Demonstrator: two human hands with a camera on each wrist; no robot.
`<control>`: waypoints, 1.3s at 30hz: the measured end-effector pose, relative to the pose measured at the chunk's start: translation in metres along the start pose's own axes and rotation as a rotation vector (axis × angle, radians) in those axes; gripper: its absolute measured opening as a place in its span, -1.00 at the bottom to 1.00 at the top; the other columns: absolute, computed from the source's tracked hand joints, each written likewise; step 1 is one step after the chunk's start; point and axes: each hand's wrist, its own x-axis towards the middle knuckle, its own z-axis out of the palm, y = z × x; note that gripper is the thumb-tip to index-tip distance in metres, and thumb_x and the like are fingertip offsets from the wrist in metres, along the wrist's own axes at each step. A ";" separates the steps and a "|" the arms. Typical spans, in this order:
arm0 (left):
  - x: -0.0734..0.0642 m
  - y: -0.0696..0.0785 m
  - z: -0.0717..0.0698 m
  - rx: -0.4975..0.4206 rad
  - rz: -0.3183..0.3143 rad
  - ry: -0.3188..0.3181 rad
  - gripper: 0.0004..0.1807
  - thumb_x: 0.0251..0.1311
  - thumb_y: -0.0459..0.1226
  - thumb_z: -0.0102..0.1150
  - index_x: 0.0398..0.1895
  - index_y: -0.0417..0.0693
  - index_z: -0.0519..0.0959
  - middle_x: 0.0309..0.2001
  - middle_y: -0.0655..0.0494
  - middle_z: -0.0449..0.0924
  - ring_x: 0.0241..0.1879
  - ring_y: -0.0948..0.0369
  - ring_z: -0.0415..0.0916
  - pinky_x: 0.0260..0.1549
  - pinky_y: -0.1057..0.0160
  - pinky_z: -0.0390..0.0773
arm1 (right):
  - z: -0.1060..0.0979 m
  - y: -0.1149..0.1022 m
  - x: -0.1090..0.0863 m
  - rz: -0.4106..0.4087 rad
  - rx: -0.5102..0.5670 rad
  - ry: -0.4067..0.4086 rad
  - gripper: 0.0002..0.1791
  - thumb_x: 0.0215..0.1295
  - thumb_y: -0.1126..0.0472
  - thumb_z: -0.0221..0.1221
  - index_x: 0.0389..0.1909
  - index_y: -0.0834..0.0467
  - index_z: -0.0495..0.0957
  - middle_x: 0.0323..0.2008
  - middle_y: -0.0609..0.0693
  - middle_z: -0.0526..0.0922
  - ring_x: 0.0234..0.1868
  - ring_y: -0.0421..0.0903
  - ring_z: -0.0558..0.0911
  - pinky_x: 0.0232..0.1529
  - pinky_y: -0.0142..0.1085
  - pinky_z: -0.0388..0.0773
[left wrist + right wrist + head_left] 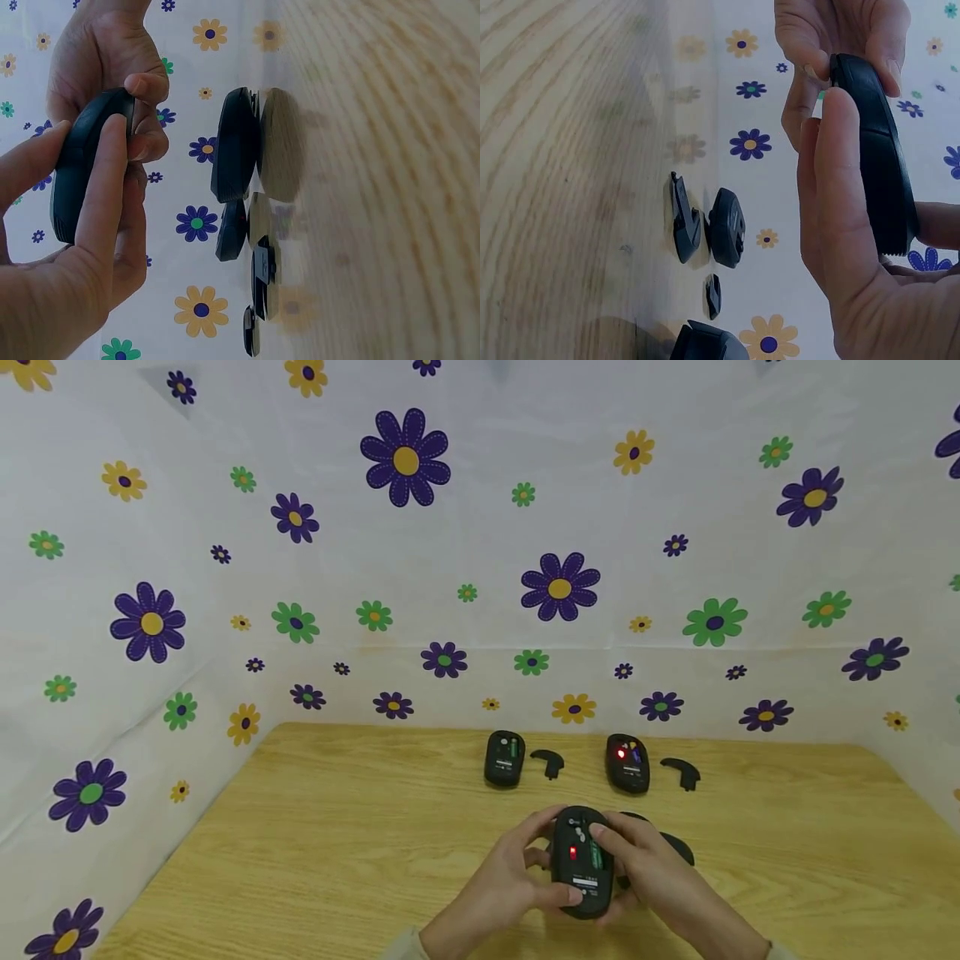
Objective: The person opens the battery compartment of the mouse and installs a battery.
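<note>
Above the front of the table, both hands hold a black computer mouse (584,893) with its underside facing up. Its sensor glows red, and a green battery (597,857) shows in the uncovered compartment. The left hand (498,872) grips the mouse's left side, thumb lying over the lower end near the label. On the other side the right hand (663,872) grips it, with the thumb on the upper part by the battery slot. Both wrist views show the mouse (86,161) edge-on, fingers along its sides (874,157).
Just behind the right hand lies another dark mouse (678,847), partly hidden. Farther back are two upturned mice, one with a green battery (504,768), one glowing red (628,772). Beside them lie two curved black covers (551,763) (684,772). A flowered cloth (465,527) hangs behind.
</note>
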 end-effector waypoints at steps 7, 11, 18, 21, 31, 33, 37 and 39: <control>0.000 0.000 -0.004 -0.041 -0.025 0.014 -0.09 0.06 -0.61 0.34 0.49 0.11 0.34 0.17 0.00 0.44 -0.06 0.10 0.55 -0.26 0.09 0.76 | 0.000 -0.001 0.005 -0.002 0.027 0.008 -0.38 0.64 0.10 -0.09 0.40 0.53 0.12 -0.08 0.19 0.62 -0.16 0.18 0.73 -0.41 -0.02 0.77; 0.000 0.000 -0.011 -0.020 -0.008 0.008 -0.13 0.10 -0.59 0.32 0.50 0.05 0.32 0.17 -0.04 0.46 -0.05 0.09 0.57 -0.23 0.09 0.76 | 0.002 -0.001 0.010 -0.014 0.052 0.005 -0.36 0.63 0.10 -0.06 0.42 0.53 0.08 -0.04 0.21 0.61 -0.12 0.19 0.72 -0.38 -0.03 0.77; 0.000 -0.002 -0.022 0.014 0.008 0.021 -0.15 0.15 -0.58 0.30 0.51 -0.01 0.28 0.15 -0.08 0.49 -0.03 0.07 0.59 -0.20 0.06 0.75 | 0.009 -0.003 0.018 0.003 0.055 0.050 -0.31 0.60 0.11 0.00 0.46 0.51 0.03 0.15 0.33 0.47 -0.06 0.17 0.70 -0.36 -0.01 0.77; 0.000 -0.003 -0.026 0.007 0.018 0.029 -0.14 0.15 -0.58 0.28 0.53 -0.04 0.24 0.16 -0.10 0.48 -0.02 0.06 0.59 -0.18 0.02 0.75 | 0.013 -0.003 0.022 0.007 0.054 0.070 -0.32 0.59 0.13 0.01 0.46 0.49 0.04 0.18 0.37 0.41 -0.08 0.12 0.69 -0.34 0.01 0.77; -0.001 -0.002 -0.042 0.021 0.072 0.066 -0.19 0.16 -0.57 0.27 0.49 -0.23 0.20 0.14 -0.18 0.50 -0.04 0.06 0.59 -0.16 -0.01 0.75 | 0.024 -0.005 0.034 -0.017 0.076 0.101 -0.30 0.48 0.27 0.11 0.46 0.45 0.03 0.09 0.31 0.58 -0.14 0.04 0.69 -0.30 -0.03 0.77; -0.002 -0.002 -0.044 0.027 0.080 0.084 -0.24 0.17 -0.56 0.27 0.45 -0.29 0.22 0.12 -0.18 0.52 -0.06 0.07 0.59 -0.17 0.00 0.75 | 0.027 -0.005 0.037 -0.015 0.087 0.115 -0.27 0.45 0.31 0.14 0.47 0.44 0.01 0.12 0.35 0.55 -0.12 0.05 0.68 -0.27 -0.02 0.77; -0.003 -0.005 -0.049 0.048 0.082 0.126 -0.29 0.18 -0.53 0.28 0.40 -0.32 0.25 0.10 -0.18 0.54 -0.08 0.09 0.59 -0.19 0.07 0.75 | 0.032 -0.004 0.042 -0.021 0.105 0.136 -0.26 0.40 0.37 0.16 0.48 0.42 0.01 0.13 0.40 0.51 -0.11 0.09 0.68 -0.21 0.04 0.76; -0.004 -0.006 -0.051 0.053 0.084 0.136 -0.29 0.18 -0.53 0.27 0.40 -0.33 0.24 0.11 -0.19 0.54 -0.08 0.08 0.59 -0.19 0.07 0.75 | 0.035 -0.003 0.045 -0.028 0.108 0.142 -0.26 0.38 0.39 0.17 0.46 0.42 0.02 0.11 0.39 0.51 -0.11 0.09 0.67 -0.21 0.05 0.75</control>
